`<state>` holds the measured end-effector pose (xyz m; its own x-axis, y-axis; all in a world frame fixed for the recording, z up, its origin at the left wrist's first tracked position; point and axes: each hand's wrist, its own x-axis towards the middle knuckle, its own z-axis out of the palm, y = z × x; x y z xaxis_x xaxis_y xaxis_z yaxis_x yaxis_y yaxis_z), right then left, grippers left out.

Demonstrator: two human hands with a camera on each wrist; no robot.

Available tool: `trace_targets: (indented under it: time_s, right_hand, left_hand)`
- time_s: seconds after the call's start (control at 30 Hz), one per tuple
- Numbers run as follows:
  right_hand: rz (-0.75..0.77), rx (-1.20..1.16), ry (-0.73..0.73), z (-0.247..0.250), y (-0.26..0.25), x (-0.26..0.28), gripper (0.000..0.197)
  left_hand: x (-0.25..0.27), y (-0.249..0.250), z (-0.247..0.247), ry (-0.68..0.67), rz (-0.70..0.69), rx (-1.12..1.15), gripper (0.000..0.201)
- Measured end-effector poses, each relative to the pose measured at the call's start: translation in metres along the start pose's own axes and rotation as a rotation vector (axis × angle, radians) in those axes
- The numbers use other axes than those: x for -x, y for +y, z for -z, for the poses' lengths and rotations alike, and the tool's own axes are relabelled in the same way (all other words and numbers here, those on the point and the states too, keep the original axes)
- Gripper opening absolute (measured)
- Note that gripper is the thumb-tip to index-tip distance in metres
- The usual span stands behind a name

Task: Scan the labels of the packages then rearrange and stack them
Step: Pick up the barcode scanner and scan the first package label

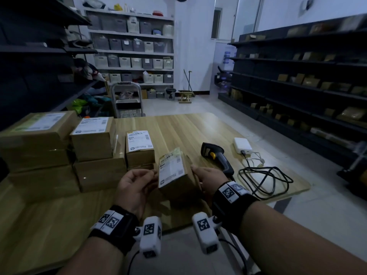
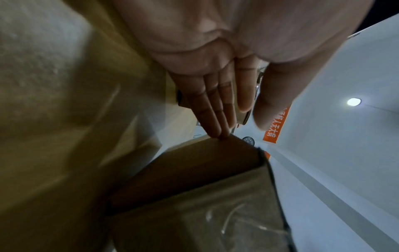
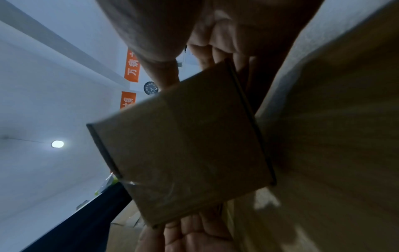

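A small cardboard package (image 1: 174,175) with a white label on top is held tilted just above the wooden table (image 1: 178,126). My right hand (image 1: 206,177) grips its right side; in the right wrist view the thumb and fingers (image 3: 215,54) curl round the package (image 3: 183,145). My left hand (image 1: 153,175) is at its left edge; in the left wrist view its straight fingers (image 2: 215,119) touch a corner of the package (image 2: 194,196), thumb apart. Labelled packages stand stacked at left: a large stack (image 1: 37,143), a middle stack (image 1: 95,147) and a small stack (image 1: 140,147).
A black barcode scanner (image 1: 216,155) lies on the table right of the held package. Beyond it sit a white charger block (image 1: 242,145) and a coiled black cable (image 1: 264,177). Dark shelving (image 1: 297,86) lines the right, and a step stool (image 1: 127,100) stands behind the table.
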<state>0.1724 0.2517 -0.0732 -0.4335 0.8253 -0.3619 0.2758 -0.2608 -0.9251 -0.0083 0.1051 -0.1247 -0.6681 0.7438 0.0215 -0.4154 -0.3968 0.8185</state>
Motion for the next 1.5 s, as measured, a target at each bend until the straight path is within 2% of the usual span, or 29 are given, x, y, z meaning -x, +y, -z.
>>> trace_targets:
  time_s: [0.1,0.2,0.3,0.5,0.63,0.77,0.93,1.2,1.3,1.37,1.43,1.5]
  right_hand:
    - [0.054,0.088,0.021,0.001,0.004,-0.009,0.025]
    - [0.162,0.263,0.07,-0.001,0.007,-0.012,0.015]
    - [0.208,0.306,0.099,0.003,0.005,-0.008,0.014]
    - [0.417,0.319,0.304,0.03,-0.04,-0.007,0.014]
    - [0.291,0.498,0.303,0.056,-0.073,-0.023,0.022]
    - [0.114,0.717,0.28,0.067,-0.078,-0.052,0.039]
    - [0.106,0.945,0.265,0.062,-0.065,-0.077,0.052]
    - [0.031,1.218,0.295,0.059,-0.062,-0.07,0.048]
    - [0.015,1.163,0.299,0.063,-0.064,-0.068,0.046]
    - [-0.029,1.022,0.273,0.064,-0.064,-0.067,0.046]
    - [-0.042,0.723,0.243,0.065,-0.061,-0.069,0.049]
    - [-0.053,0.269,0.151,0.064,-0.058,-0.064,0.055]
  left_hand:
    - [0.001,-0.001,-0.003,-0.02,-0.004,-0.051,0.034]
    - [0.0,-0.004,-0.003,-0.024,-0.031,-0.124,0.035]
    - [-0.004,-0.009,0.003,-0.009,-0.042,-0.232,0.042]
    - [-0.011,-0.01,0.007,-0.062,0.002,-0.215,0.106]
    - [-0.008,-0.008,0.004,-0.1,0.029,-0.217,0.117]
    - [-0.008,-0.004,0.005,-0.161,0.014,-0.216,0.127]
    - [-0.011,-0.006,0.005,-0.173,-0.023,-0.178,0.137]
    - [-0.016,-0.009,0.009,-0.191,-0.039,-0.178,0.135]
    - [-0.017,-0.011,0.01,-0.193,-0.035,-0.171,0.135]
    - [-0.018,-0.012,0.011,-0.19,-0.03,-0.174,0.133]
    - [-0.019,-0.014,0.012,-0.174,-0.032,-0.184,0.129]
    - [-0.019,-0.014,0.012,-0.174,-0.025,-0.206,0.127]
